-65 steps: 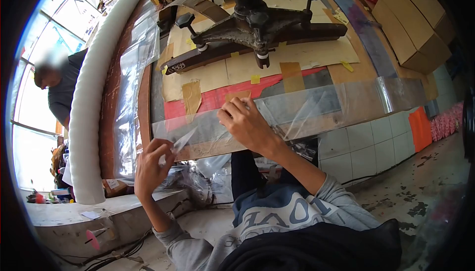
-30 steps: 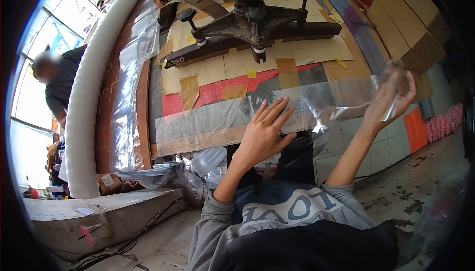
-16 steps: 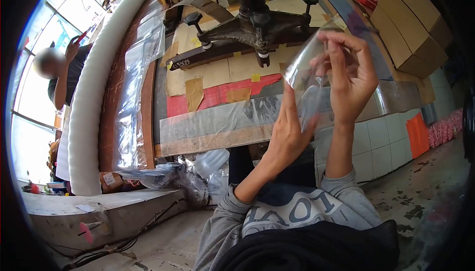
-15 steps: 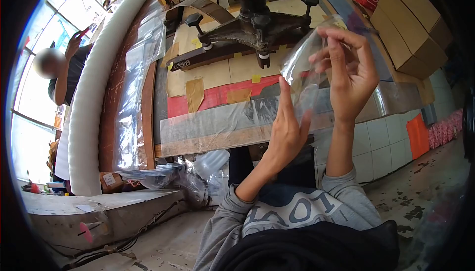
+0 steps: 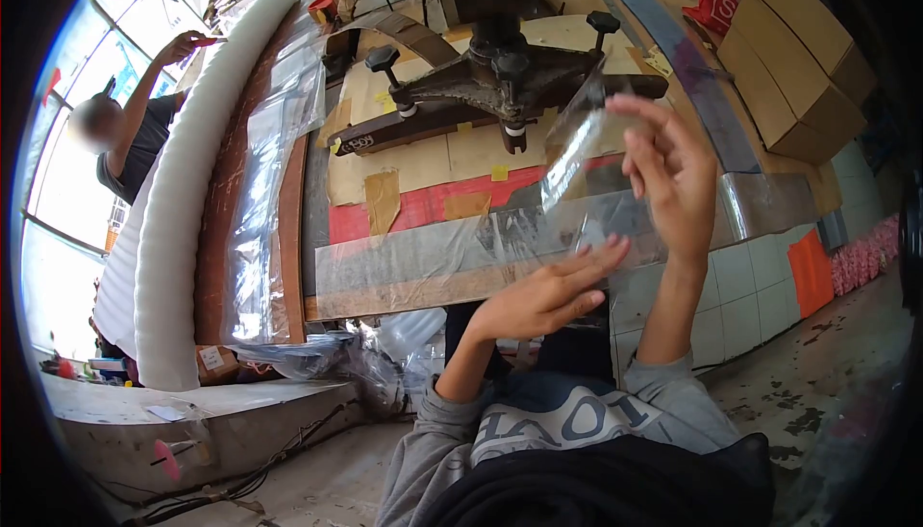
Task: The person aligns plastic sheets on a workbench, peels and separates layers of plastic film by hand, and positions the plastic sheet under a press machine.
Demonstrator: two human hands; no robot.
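Note:
A clear, glossy plastic sheet [image 5: 569, 163], see-through and curved, is held up above the front of the work table. My right hand [image 5: 676, 176] has its fingers bent at the sheet's right side and appears to grip it; the exact contact is hard to see through the clear material. Below the sheet, my left hand [image 5: 550, 294] lies nearly level with its fingers stretched out to the right, the fingertips close to the sheet's lower end. Whether they touch it I cannot tell.
Behind the sheet stands a dark metal press head [image 5: 500, 75] with knobbed arms. Plastic film [image 5: 260, 238] lies on the brown board at left, beside a long white foam roll [image 5: 173, 238]. Cardboard boxes [image 5: 784, 75] stand at right. Another person [image 5: 144, 142] is at far left.
My left hand has dropped and turned from pointing upward to nearly level. My right hand has moved slightly down, its fingers now less spread. The other person's raised hand has shifted right.

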